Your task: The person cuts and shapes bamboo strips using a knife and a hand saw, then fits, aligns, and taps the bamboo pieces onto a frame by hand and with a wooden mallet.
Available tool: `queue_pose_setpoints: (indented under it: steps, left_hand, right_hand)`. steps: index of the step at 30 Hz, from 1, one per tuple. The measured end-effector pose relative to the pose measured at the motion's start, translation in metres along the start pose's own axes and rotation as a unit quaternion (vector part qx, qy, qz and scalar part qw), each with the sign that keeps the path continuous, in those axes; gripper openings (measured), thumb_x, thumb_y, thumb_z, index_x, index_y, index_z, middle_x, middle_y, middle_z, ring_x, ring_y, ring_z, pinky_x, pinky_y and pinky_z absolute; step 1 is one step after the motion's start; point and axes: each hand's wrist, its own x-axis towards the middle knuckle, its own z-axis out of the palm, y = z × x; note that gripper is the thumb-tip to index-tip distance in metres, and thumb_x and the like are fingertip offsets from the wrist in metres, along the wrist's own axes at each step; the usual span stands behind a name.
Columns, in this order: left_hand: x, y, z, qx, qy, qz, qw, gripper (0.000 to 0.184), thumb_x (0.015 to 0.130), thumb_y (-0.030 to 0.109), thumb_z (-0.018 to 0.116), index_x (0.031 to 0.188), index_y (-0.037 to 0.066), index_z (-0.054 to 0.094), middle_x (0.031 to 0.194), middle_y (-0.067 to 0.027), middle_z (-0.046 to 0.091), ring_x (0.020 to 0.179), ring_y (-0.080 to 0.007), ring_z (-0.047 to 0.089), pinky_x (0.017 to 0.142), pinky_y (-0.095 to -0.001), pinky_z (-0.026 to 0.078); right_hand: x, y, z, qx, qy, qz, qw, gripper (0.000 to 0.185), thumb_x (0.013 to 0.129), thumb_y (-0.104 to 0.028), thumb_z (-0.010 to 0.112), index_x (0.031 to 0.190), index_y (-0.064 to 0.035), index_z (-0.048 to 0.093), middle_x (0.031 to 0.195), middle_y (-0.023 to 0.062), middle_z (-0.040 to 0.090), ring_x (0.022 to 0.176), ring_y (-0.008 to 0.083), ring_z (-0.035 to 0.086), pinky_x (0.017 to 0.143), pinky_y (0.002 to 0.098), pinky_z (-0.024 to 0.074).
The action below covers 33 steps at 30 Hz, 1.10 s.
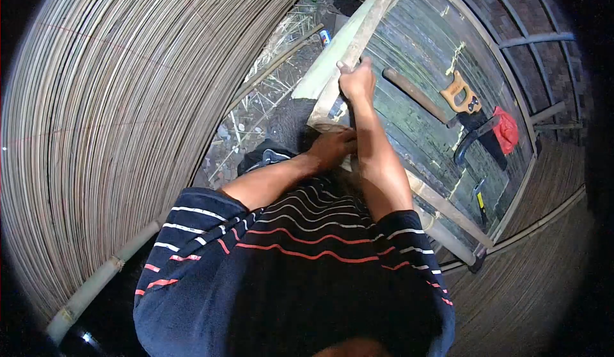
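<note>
gap between pole (376, 21) and wooden handle (414, 95), saw (453, 89) just beyond

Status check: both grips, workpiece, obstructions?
Right grip closed on long wooden piece. Left grip near its close end, hold unclear. Saw off right, clear of both.

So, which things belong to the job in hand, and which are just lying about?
In the job:
long pale piece, gripped by the right hand
left hand nearby

Apparently lying about:
wooden-handled saw
long-handled tool
crumpled red thing
yellow-and-black tool
</note>
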Motion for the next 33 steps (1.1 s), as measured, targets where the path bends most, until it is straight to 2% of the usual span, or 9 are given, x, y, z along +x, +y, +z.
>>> queue_pose_setpoints:
  steps: [1, 5, 13, 18, 20, 22, 25, 27, 33]
  left_hand:
    - [0.000, -0.003, 0.001, 0.003, -0.001, 0.000, 1.000, 0.028, 0.087, 0.022, 0.065, 0.111, 0.011, 0.072, 0.108, -0.0171, 0.065, 0.107, -0.0378, 0.065, 0.088, -0.0485, 0.053]
    - [-0.005, -0.008, 0.001, 0.047, -0.023, 0.074, 0.996, 0.029, 0.091, 0.021, 0.063, 0.118, 0.015, 0.069, 0.106, -0.0134, 0.065, 0.100, -0.0361, 0.064, 0.085, -0.0469, 0.051]
    - [0.000, 0.012, -0.020, 0.083, -0.038, 0.116, 0.989, 0.021, 0.081, 0.021, 0.065, 0.100, 0.015, 0.075, 0.097, -0.0074, 0.058, 0.099, -0.0284, 0.059, 0.085, -0.0403, 0.049]
    - [0.004, 0.011, -0.046, 0.035, -0.073, 0.019, 0.997, 0.041, 0.080, 0.024, 0.077, 0.119, 0.012, 0.070, 0.114, -0.0138, 0.059, 0.113, -0.0356, 0.058, 0.095, -0.0461, 0.050]
    - [0.011, 0.019, -0.076, 0.200, 0.017, 0.099, 0.975, 0.062, 0.075, 0.024, 0.085, 0.131, 0.009, 0.065, 0.128, -0.0203, 0.060, 0.122, -0.0408, 0.055, 0.103, -0.0487, 0.045]
    - [0.012, 0.027, -0.098, 0.257, 0.040, -0.020, 0.965, 0.070, 0.075, 0.025, 0.086, 0.138, 0.008, 0.061, 0.141, -0.0220, 0.054, 0.131, -0.0422, 0.050, 0.109, -0.0519, 0.041]
    - [0.001, -0.001, -0.104, 0.268, -0.017, -0.037, 0.963, 0.062, 0.080, 0.030, 0.080, 0.135, 0.007, 0.064, 0.141, -0.0192, 0.056, 0.138, -0.0405, 0.046, 0.115, -0.0536, 0.035]
    - [-0.003, -0.008, -0.098, 0.308, -0.012, -0.017, 0.951, 0.055, 0.083, 0.033, 0.077, 0.131, 0.008, 0.068, 0.137, -0.0128, 0.061, 0.141, -0.0379, 0.046, 0.116, -0.0526, 0.035]
    - [-0.005, -0.010, -0.094, 0.303, -0.016, -0.028, 0.952, 0.052, 0.084, 0.027, 0.078, 0.131, 0.007, 0.068, 0.138, -0.0139, 0.062, 0.141, -0.0376, 0.046, 0.116, -0.0536, 0.035]
  right_hand:
    - [0.001, 0.000, -0.003, 0.048, 0.013, 0.015, 0.999, 0.065, 0.082, -0.035, 0.084, 0.129, 0.0048, 0.063, 0.114, 0.0310, 0.071, 0.112, 0.0444, 0.068, 0.095, 0.0474, 0.0524]
    - [0.027, 0.022, 0.002, 0.004, -0.068, 0.027, 0.997, 0.056, 0.078, -0.044, 0.087, 0.100, 0.0066, 0.076, 0.107, 0.0326, 0.072, 0.103, 0.0432, 0.072, 0.089, 0.0463, 0.0554]
    - [0.015, 0.018, -0.012, -0.073, -0.054, -0.006, 0.996, 0.063, 0.074, -0.052, 0.089, 0.088, 0.0072, 0.076, 0.093, 0.0344, 0.071, 0.092, 0.0446, 0.073, 0.081, 0.0501, 0.0559]
    - [0.011, 0.012, -0.024, -0.065, -0.090, 0.072, 0.991, 0.065, 0.074, -0.055, 0.088, 0.101, 0.0032, 0.078, 0.110, 0.0296, 0.073, 0.105, 0.0448, 0.072, 0.087, 0.0521, 0.0565]
    - [0.007, 0.008, -0.027, -0.057, -0.102, 0.094, 0.989, 0.068, 0.075, -0.056, 0.087, 0.108, 0.0027, 0.077, 0.118, 0.0288, 0.071, 0.111, 0.0439, 0.070, 0.092, 0.0524, 0.0551]
    - [0.006, 0.005, -0.028, -0.052, -0.098, 0.100, 0.989, 0.070, 0.076, -0.057, 0.086, 0.109, 0.0042, 0.075, 0.118, 0.0287, 0.071, 0.111, 0.0440, 0.070, 0.092, 0.0529, 0.0551]
    - [0.009, 0.013, -0.022, -0.035, -0.070, 0.066, 0.995, 0.063, 0.074, -0.053, 0.088, 0.086, 0.0066, 0.075, 0.092, 0.0318, 0.072, 0.089, 0.0447, 0.073, 0.080, 0.0491, 0.0556]
    - [0.016, 0.017, -0.015, -0.044, -0.063, 0.040, 0.996, 0.061, 0.074, -0.052, 0.088, 0.086, 0.0058, 0.075, 0.092, 0.0309, 0.072, 0.088, 0.0445, 0.073, 0.079, 0.0488, 0.0557]
    - [0.014, 0.027, -0.009, -0.016, -0.041, -0.006, 0.999, 0.057, 0.076, -0.049, 0.088, 0.091, 0.0040, 0.073, 0.088, 0.0274, 0.073, 0.087, 0.0423, 0.072, 0.078, 0.0475, 0.0554]
